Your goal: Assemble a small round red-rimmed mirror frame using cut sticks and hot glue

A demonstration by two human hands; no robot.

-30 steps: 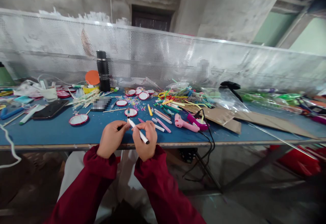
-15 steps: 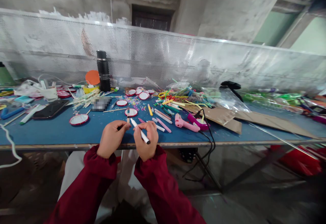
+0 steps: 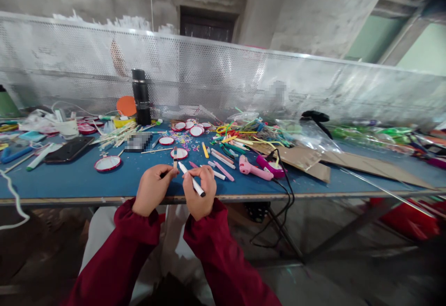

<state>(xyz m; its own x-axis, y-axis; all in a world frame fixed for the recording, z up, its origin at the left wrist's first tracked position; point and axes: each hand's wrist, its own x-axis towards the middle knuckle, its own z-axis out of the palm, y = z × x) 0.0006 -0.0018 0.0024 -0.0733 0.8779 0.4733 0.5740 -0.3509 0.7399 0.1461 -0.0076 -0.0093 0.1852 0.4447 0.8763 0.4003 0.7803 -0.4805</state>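
Observation:
My right hand (image 3: 198,192) is closed around a white marker (image 3: 191,179) that slants up to the left, its black end near my knuckles. My left hand (image 3: 153,189) is pinched shut just left of the marker's upper tip, holding something small and dark that I cannot make out. Both hands hover over the near edge of the blue table (image 3: 80,180). Red sleeves cover both forearms.
Loose markers (image 3: 221,159), a pink glue gun (image 3: 256,169) with a black cord, round red-rimmed mirrors (image 3: 107,163), a black phone (image 3: 68,149), a black flask (image 3: 141,97) and cardboard sheets (image 3: 348,163) litter the table. A perforated metal screen (image 3: 223,78) backs it.
The hands drifted very slightly to the right and the marker tilted a little; otherwise nothing moved.

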